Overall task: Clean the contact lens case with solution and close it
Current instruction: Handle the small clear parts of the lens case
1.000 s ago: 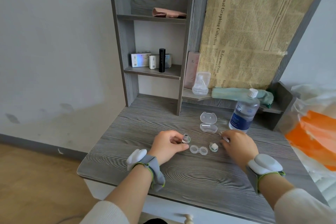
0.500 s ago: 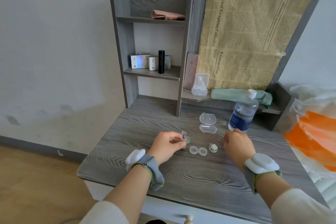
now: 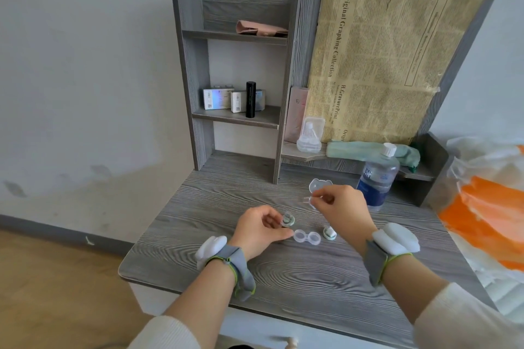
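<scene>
The clear twin-cup lens case point(image 3: 307, 236) lies open on the grey desk point(image 3: 297, 278). My left hand point(image 3: 259, 232) is just left of it and holds one green-and-white cap point(image 3: 287, 219) in its curled fingertips, tilted a little above the desk. The second cap point(image 3: 329, 233) sits on the desk right of the case. My right hand point(image 3: 344, 208) is behind the case and pinches the lower half of a small clear hinged box point(image 3: 319, 185), whose lid stands up. The solution bottle point(image 3: 377, 178), white cap on, stands upright behind my right hand.
A grey shelf unit point(image 3: 235, 71) at the back of the desk carries small boxes and a black tube point(image 3: 250, 99). A green cloth point(image 3: 368, 149) and a clear plastic pack point(image 3: 310, 136) lie on the low ledge. An orange and white bag point(image 3: 487, 207) sits at the right edge.
My right hand left the spot beside the right cap and moved back to the clear hinged box. My left hand lifted and tilted the left cap.
</scene>
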Available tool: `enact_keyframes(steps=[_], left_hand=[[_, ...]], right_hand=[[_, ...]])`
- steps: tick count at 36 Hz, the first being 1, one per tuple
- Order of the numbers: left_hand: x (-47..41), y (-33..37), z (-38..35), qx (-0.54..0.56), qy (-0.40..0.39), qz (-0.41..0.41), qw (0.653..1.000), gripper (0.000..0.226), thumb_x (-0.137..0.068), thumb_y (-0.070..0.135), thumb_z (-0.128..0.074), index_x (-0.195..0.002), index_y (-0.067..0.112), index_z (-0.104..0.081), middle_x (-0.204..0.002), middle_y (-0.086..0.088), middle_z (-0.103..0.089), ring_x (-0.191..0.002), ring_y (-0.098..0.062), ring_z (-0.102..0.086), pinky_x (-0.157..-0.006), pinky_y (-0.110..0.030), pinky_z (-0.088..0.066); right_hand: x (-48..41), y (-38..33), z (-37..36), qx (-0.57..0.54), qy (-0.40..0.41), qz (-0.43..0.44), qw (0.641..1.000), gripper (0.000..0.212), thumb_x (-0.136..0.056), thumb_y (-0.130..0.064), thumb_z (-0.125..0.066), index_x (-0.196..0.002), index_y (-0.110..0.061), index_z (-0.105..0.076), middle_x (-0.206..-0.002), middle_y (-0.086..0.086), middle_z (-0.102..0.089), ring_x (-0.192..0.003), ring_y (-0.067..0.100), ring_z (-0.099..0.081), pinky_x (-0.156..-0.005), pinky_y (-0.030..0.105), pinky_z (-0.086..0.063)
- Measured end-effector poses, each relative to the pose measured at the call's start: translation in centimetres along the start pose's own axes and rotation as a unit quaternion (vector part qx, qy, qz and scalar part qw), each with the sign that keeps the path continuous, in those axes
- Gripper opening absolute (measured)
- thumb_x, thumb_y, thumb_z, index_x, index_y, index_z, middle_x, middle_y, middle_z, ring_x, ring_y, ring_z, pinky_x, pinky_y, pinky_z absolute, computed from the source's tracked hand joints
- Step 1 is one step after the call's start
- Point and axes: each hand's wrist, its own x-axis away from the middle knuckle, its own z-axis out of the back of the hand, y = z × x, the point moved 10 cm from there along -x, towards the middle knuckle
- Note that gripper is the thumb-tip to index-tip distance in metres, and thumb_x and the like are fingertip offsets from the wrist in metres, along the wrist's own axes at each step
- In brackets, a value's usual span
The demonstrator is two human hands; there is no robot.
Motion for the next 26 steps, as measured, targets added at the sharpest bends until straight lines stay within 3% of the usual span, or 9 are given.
enact_keyframes(steps=[8, 11, 15, 21, 26], left_hand=[[-0.2, -0.5, 0.1, 0.014, 0.009, 0.007, 1.0, 0.026, -0.065, 0.019, -0.085, -0.078, 0.016, -0.063, -0.071, 0.004, -0.059, -0.064, -0.009, -0.051, -0.062, -0.015, -0.046], [-0.3, -0.6, 0.2, 0.015, 0.01, 0.003, 1.0, 0.026, -0.065, 0.016, -0.084, -0.08, 0.015, -0.064, -0.073, 0.003, -0.06, -0.066, -0.01, -0.053, -0.064, -0.016, -0.046], [-0.4, -0.6, 0.2, 0.013, 0.012, -0.003, 1.0, 0.027, -0.066, 0.015, -0.084, -0.085, 0.009, -0.066, -0.076, 0.0, -0.061, -0.066, -0.009, -0.053, -0.062, -0.013, -0.045], [-0.4, -0.5, 0.2, 0.008, 0.012, -0.006, 1.0, 0.024, -0.067, 0.015, -0.083, -0.082, 0.015, -0.064, -0.075, 0.003, -0.06, -0.066, -0.009, -0.052, -0.064, -0.016, -0.045], [-0.3, -0.4, 0.2, 0.001, 0.012, -0.008, 1.0, 0.026, -0.066, 0.017, -0.084, -0.086, 0.012, -0.067, -0.076, 0.004, -0.061, -0.064, -0.006, -0.051, -0.065, -0.015, -0.045]], right_hand=[[0.1, -2.5, -1.2, -0.03, -0.04, 0.029, 0.998, 0.01, -0.08, -0.022, -0.068, -0.085, -0.025, -0.076, -0.064, -0.016, -0.063, -0.059, -0.006, -0.055, -0.055, 0.003, -0.035], [0.1, -3.0, -1.0, -0.029, -0.033, 0.037, 0.998, 0.009, -0.081, -0.024, -0.066, -0.081, -0.024, -0.076, -0.057, -0.019, -0.061, -0.056, -0.006, -0.055, -0.058, 0.006, -0.041], [0.4, -3.3, -0.9, -0.059, -0.046, 0.029, 0.997, 0.011, -0.083, -0.022, -0.064, -0.076, -0.023, -0.073, -0.058, -0.008, -0.067, -0.058, 0.008, -0.064, -0.073, 0.028, -0.056], [0.8, -3.9, -1.3, -0.053, -0.063, 0.041, 0.996, 0.012, -0.078, -0.015, -0.067, -0.081, -0.023, -0.075, -0.071, -0.005, -0.069, -0.065, 0.006, -0.061, -0.067, 0.02, -0.053], [0.9, -3.8, -1.6, -0.037, -0.069, 0.051, 0.996, 0.007, -0.078, -0.018, -0.071, -0.082, -0.024, -0.074, -0.067, -0.012, -0.065, -0.064, -0.002, -0.059, -0.065, 0.008, -0.046]])
